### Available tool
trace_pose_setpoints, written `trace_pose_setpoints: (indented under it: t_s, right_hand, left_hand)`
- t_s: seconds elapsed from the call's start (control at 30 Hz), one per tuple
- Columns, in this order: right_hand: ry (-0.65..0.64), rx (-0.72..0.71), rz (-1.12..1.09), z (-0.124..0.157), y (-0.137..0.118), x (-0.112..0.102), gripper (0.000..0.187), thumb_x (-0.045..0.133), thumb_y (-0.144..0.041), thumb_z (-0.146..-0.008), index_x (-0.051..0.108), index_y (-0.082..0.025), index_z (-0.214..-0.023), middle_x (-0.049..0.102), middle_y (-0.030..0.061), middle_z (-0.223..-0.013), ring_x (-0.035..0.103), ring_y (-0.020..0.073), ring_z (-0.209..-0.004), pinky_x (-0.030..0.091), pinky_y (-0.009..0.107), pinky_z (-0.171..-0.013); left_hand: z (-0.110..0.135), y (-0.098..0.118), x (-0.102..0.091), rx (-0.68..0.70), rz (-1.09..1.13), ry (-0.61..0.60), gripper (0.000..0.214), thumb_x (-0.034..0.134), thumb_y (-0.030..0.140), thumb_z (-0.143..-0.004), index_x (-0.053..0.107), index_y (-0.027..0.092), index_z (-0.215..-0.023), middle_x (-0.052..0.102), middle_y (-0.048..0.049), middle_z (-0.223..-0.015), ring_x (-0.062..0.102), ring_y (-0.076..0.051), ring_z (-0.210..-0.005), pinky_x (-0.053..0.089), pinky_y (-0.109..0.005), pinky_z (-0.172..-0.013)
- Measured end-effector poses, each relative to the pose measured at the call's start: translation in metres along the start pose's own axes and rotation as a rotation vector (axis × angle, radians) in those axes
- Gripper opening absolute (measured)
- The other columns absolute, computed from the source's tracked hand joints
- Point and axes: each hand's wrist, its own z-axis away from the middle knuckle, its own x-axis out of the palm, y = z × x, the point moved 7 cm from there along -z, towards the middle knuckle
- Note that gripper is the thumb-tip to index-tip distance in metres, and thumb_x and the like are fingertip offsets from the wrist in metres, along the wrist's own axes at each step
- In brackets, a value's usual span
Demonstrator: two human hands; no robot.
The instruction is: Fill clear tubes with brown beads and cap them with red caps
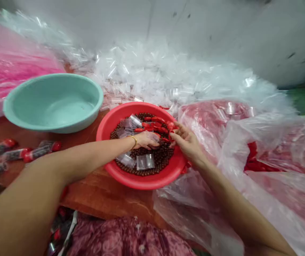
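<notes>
A red basin holds many small dark brown balls. Clear plastic tubes and red plastic caps lie on top of them. My left hand, with a gold bangle at the wrist, reaches into the basin's middle. Its fingers are curled low over the balls around what looks like a clear tube, mostly hidden by the hand. At the basin's right rim my right hand is closed, thumb and fingers pinching a red cap.
A pale green basin stands at the left rear. Filled tubes with red caps lie at the left of the reddish-brown table. Clear tubes are heaped behind. A plastic bag of red pieces sits right, a pink-filled bag left.
</notes>
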Motion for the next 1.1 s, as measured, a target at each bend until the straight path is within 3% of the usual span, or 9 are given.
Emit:
trace_pose_setpoints:
  t_s: [0.17,0.3,0.53,0.67,0.77,0.83,0.97,1.03,1.1]
  right_hand:
    - [-0.129,0.065,-0.082,0.006,0.005,0.004,0.023,0.067,-0.033,-0.060,0.057,-0.018,-0.075,0.055,-0.0075,-0.049,0.049,0.0067,-0.041,0.040,0.020,-0.044]
    - [-0.147,0.063,0.023,0.005,0.007,0.011,0.024,0.065,-0.034,-0.061,0.058,-0.018,-0.077,0.056,-0.0062,-0.052,0.048,0.0074,-0.043,0.040,0.021,-0.046]
    - [-0.202,-0.254,0.342,0.005,-0.016,0.033,0.029,0.055,-0.037,-0.077,0.063,-0.017,-0.096,0.063,0.0007,-0.078,0.051,0.0092,-0.059,0.042,0.024,-0.055]
    - [-0.238,-0.445,0.429,0.007,-0.032,0.043,0.034,0.052,-0.038,-0.081,0.061,-0.018,-0.107,0.066,0.0041,-0.092,0.056,0.0126,-0.068,0.046,0.028,-0.063]
    - [-0.235,-0.514,0.456,0.005,-0.034,0.047,0.029,0.052,-0.035,-0.082,0.063,-0.018,-0.104,0.067,0.0052,-0.092,0.060,0.0146,-0.074,0.049,0.030,-0.068]
    - [-0.219,-0.533,0.444,0.003,-0.031,0.046,0.026,0.052,-0.034,-0.083,0.063,-0.018,-0.100,0.068,0.0053,-0.092,0.061,0.0150,-0.076,0.049,0.030,-0.069]
    - [-0.181,-0.518,0.506,-0.001,-0.028,0.042,0.029,0.051,-0.034,-0.083,0.059,-0.018,-0.106,0.067,0.0051,-0.093,0.061,0.0137,-0.070,0.050,0.028,-0.064]
    - [-0.181,-0.477,0.710,-0.002,-0.027,0.042,0.031,0.050,-0.031,-0.084,0.058,-0.017,-0.110,0.067,0.0057,-0.093,0.060,0.0132,-0.065,0.049,0.027,-0.062]
    - [-0.304,-0.448,1.040,0.000,-0.021,0.053,0.027,0.049,-0.027,-0.085,0.061,-0.017,-0.107,0.068,0.0076,-0.095,0.062,0.0162,-0.075,0.049,0.029,-0.069]
  left_hand:
    - [0.024,0.020,-0.010,0.169,0.171,-0.052,0.041,0.081,0.025,-0.059,0.060,0.015,-0.093,0.066,-0.0019,-0.083,0.062,-0.012,-0.071,0.047,-0.024,-0.066]
    - [0.043,0.017,-0.014,0.144,0.257,-0.067,0.043,0.080,0.030,-0.063,0.061,0.015,-0.098,0.069,-0.0052,-0.089,0.064,-0.013,-0.070,0.050,-0.026,-0.068]
    - [0.047,0.023,-0.016,0.229,0.321,-0.060,0.037,0.075,0.018,-0.068,0.061,0.015,-0.102,0.069,-0.0040,-0.084,0.065,-0.013,-0.073,0.050,-0.027,-0.073]
    - [0.043,0.029,-0.024,0.243,0.352,0.021,0.019,0.061,0.029,-0.082,0.063,0.014,-0.094,0.067,-0.0034,-0.077,0.063,-0.011,-0.066,0.050,-0.027,-0.071]
    - [0.043,0.029,-0.021,0.196,0.376,-0.025,0.033,0.048,0.042,-0.088,0.063,0.013,-0.092,0.067,-0.0060,-0.075,0.063,-0.014,-0.066,0.051,-0.030,-0.071]
    - [0.044,0.031,-0.016,0.201,0.353,-0.081,0.033,0.052,0.043,-0.085,0.063,0.013,-0.094,0.068,-0.0070,-0.078,0.063,-0.015,-0.070,0.051,-0.031,-0.075]
    - [0.049,0.048,-0.024,0.488,0.150,0.042,0.028,0.070,0.021,-0.069,0.062,0.013,-0.095,0.067,-0.0047,-0.093,0.061,-0.012,-0.083,0.046,-0.029,-0.085]
    - [0.057,0.061,-0.034,0.682,0.057,0.185,0.025,0.069,0.018,-0.070,0.062,0.013,-0.093,0.066,-0.0047,-0.096,0.059,-0.012,-0.089,0.044,-0.029,-0.089]
    - [0.062,0.069,-0.040,0.798,0.002,0.265,0.021,0.066,0.017,-0.072,0.062,0.013,-0.092,0.066,-0.0045,-0.096,0.059,-0.013,-0.092,0.043,-0.030,-0.091]
